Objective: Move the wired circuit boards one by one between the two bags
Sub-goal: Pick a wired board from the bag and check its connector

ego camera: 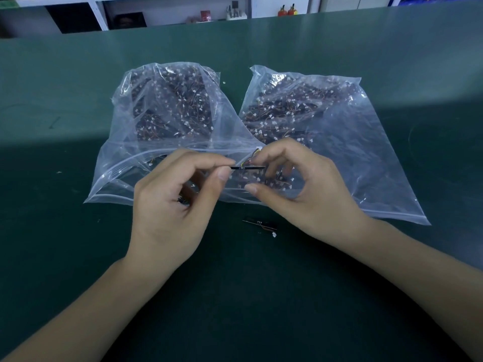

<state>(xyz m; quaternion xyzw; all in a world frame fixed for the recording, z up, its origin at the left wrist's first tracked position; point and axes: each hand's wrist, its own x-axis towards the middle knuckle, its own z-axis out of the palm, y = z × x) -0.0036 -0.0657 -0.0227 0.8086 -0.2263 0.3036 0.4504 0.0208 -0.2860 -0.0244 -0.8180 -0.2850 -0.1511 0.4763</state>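
Circuit board [247,167], thin and black and seen edge-on, is held level between the person's two hands just above the mouths of the two bags. Left hand [172,205] pinches its left end between thumb and forefinger, the other fingers curled under. Right hand [295,189] has its fingers curled over the right end, where short coloured wires [254,155] rise to a small white plug; the thumb is stretched out below the board, and I cannot tell whether it touches it.

Both bags are clear plastic and lie side by side on the green desk [78,100], touching near the middle. The left bag [162,121] bulges with dark boards and white plugs, its open mouth towards the person. The right bag [339,131] lies flatter, its boards heaped at the far end.

On the desk just beside the right wrist lies a loose board [260,222], with a white plug at the end of its wire. White shelves [183,11] stand beyond the desk's far edge.
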